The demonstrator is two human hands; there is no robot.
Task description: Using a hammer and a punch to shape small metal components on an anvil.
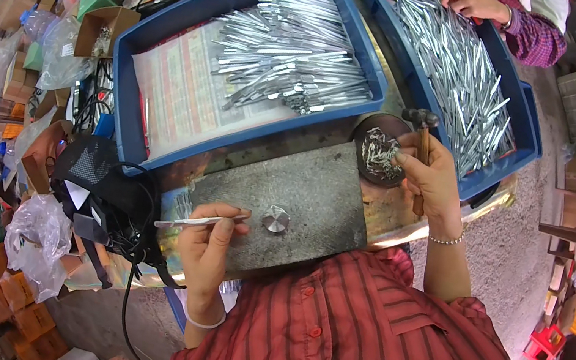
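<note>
My left hand (205, 246) is closed, with a slim silver metal strip (176, 223) pinched between thumb and fingers above the block's left side. In my right hand (433, 176) is a hammer (421, 117), its wooden handle crossing the palm and its dark head pointing up. Thumb and fingertips of that hand meet at the edge of a dark round dish (368, 130) of small silver pins (379, 154); whether they pinch a pin is too small to tell. A round shiny metal disc (276, 219) rests on a flat grey metal block (318, 185) between my hands.
Behind the block stands a blue tray (214, 138) with a pile of silver metal strips (295, 50). Another blue tray (472, 183) at the right holds more strips; a co-worker's hand (475, 3) reaches in. A black bag (99, 178) lies left, near cardboard boxes (108, 33).
</note>
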